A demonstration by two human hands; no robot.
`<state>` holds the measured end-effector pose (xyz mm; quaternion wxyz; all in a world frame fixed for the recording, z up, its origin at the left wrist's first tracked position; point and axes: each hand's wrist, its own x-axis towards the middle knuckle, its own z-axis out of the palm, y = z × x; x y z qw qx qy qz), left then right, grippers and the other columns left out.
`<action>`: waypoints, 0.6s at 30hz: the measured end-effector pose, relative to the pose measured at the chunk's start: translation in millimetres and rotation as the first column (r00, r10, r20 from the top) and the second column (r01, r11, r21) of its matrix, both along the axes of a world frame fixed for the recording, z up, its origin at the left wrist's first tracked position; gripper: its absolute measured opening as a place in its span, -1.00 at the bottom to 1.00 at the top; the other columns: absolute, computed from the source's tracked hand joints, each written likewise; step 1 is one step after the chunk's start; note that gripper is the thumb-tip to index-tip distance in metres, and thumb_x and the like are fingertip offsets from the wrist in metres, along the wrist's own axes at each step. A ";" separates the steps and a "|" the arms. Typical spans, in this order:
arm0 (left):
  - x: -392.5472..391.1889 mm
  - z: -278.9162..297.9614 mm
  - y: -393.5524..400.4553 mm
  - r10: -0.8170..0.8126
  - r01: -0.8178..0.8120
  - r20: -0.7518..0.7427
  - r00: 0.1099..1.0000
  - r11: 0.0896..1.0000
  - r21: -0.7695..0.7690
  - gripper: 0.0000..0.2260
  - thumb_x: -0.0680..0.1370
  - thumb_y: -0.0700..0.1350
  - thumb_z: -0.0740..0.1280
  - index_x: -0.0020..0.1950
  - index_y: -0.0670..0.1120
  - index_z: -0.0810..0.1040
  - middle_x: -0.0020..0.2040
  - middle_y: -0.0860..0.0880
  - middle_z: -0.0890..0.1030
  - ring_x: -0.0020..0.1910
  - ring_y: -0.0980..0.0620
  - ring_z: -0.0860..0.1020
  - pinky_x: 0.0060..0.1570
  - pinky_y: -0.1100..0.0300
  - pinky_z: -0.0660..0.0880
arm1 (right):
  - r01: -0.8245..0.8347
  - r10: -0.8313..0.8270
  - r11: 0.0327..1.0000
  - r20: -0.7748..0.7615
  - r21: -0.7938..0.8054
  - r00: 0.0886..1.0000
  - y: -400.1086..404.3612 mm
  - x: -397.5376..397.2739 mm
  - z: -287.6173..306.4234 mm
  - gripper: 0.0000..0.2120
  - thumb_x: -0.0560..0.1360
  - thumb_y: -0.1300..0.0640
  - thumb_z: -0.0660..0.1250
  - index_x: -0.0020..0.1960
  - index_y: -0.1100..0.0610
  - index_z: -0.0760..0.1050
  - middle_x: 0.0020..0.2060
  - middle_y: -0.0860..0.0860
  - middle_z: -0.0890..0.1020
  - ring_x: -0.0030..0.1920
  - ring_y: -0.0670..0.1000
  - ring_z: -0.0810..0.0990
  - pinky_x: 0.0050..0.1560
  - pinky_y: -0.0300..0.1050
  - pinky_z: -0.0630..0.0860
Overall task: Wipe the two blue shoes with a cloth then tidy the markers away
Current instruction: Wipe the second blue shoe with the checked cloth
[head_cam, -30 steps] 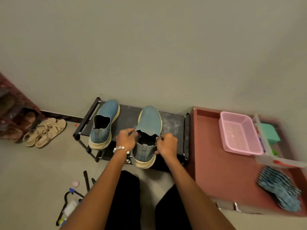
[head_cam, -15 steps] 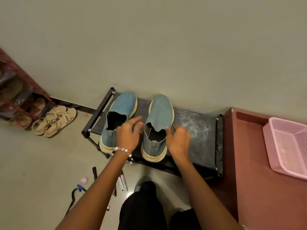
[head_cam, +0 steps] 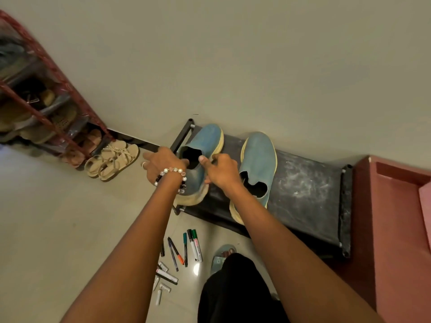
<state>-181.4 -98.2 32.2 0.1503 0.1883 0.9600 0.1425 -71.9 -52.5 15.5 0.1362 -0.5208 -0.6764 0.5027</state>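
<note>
Two blue slip-on shoes with cream soles stand side by side on a low black rack (head_cam: 303,187) against the wall. Both my hands are at the left blue shoe (head_cam: 207,138). My left hand (head_cam: 163,164), with a bead bracelet at the wrist, holds the left side of its opening. My right hand (head_cam: 219,170) pinches the right side of the opening, thumb up. The right blue shoe (head_cam: 258,155) stands free, partly behind my right forearm. Several markers (head_cam: 186,250) lie scattered on the floor below the rack. No cloth is in view.
Beige sandals (head_cam: 114,159) lie on the floor to the left, beside a red shoe shelf (head_cam: 46,117) full of footwear. A reddish-brown cabinet top (head_cam: 396,217) borders the rack on the right. My foot in a slipper (head_cam: 222,255) stands by the markers.
Both hands let go of the right blue shoe and moved left onto the left one. The view swung left, so the pink basket and striped cloth are out of frame.
</note>
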 end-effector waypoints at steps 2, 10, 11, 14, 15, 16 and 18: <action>-11.9 -11.9 -7.1 0.018 -0.014 0.170 0.985 1.000 -0.027 -0.42 0.40 0.14 0.47 0.29 -0.15 0.45 0.27 -0.24 0.43 0.24 -0.25 0.41 -0.09 0.06 0.40 | 0.018 -0.018 1.000 0.000 -0.025 1.000 -2.4 -0.8 -6.4 -0.59 0.50 -0.17 0.28 0.05 0.19 0.53 -0.08 0.10 0.64 -0.19 0.12 0.66 -0.11 0.00 0.60; -13.2 -23.9 -20.9 -0.236 0.218 0.177 0.955 0.969 0.116 -0.74 0.57 -0.10 0.26 -0.06 -0.31 0.58 -0.06 -0.28 0.59 -0.10 -0.21 0.54 -0.13 0.04 0.46 | 0.108 -0.108 0.993 -0.011 -0.045 0.994 -15.6 -1.5 -5.8 -0.80 0.49 0.30 0.28 0.09 0.26 0.58 -0.02 0.17 0.64 0.00 0.17 0.62 0.05 0.09 0.58; -12.0 -23.3 -22.5 -0.234 0.217 0.182 0.955 0.970 0.105 -0.73 0.57 -0.08 0.28 -0.04 -0.31 0.58 -0.05 -0.27 0.60 -0.08 -0.21 0.55 -0.11 0.04 0.48 | 0.120 -0.124 0.990 -0.055 -0.073 0.991 -18.0 -1.6 0.5 -0.77 0.49 0.36 0.25 0.12 0.29 0.56 0.00 0.18 0.64 0.02 0.16 0.62 0.08 0.08 0.57; 1.4 -16.9 -27.7 -0.158 0.118 0.251 0.955 0.978 0.170 -0.55 0.57 0.11 0.26 0.07 -0.30 0.56 0.04 -0.28 0.58 0.04 -0.24 0.55 0.00 -0.01 0.51 | 0.129 -0.141 0.985 -0.101 -0.110 0.985 -28.4 -1.7 17.1 -0.66 0.48 0.41 0.26 0.25 0.29 0.48 0.13 0.16 0.59 0.17 0.09 0.55 0.23 -0.05 0.48; 7.2 -14.4 -28.3 -0.124 0.074 0.265 0.956 0.979 0.190 -0.49 0.57 0.17 0.24 0.13 -0.31 0.53 0.09 -0.29 0.56 0.09 -0.26 0.52 0.05 -0.03 0.50 | 0.119 -0.127 0.988 -0.080 -0.094 0.989 -31.6 -0.2 20.4 -0.65 0.49 0.39 0.26 0.27 0.27 0.47 0.17 0.15 0.56 0.20 0.08 0.52 0.25 -0.07 0.46; 12.8 -11.6 -27.4 -0.104 0.052 0.271 0.957 0.980 0.190 -0.44 0.56 0.20 0.22 0.18 -0.32 0.50 0.13 -0.29 0.54 0.14 -0.27 0.50 0.07 -0.04 0.47 | 0.109 -0.115 0.991 -0.067 -0.077 0.991 -33.7 2.9 21.9 -0.64 0.50 0.38 0.26 0.28 0.25 0.48 0.20 0.14 0.54 0.21 0.08 0.51 0.27 -0.09 0.44; 22.6 -7.5 -26.0 -0.090 0.048 0.278 0.956 0.987 0.156 -0.40 0.52 0.21 0.29 0.25 -0.31 0.44 0.18 -0.28 0.52 0.17 -0.27 0.50 0.05 -0.02 0.47 | 0.087 -0.090 0.995 -0.047 -0.054 0.995 -36.6 13.2 22.4 -0.65 0.50 0.38 0.26 0.26 0.21 0.51 0.23 0.12 0.53 0.23 0.08 0.50 0.28 -0.05 0.43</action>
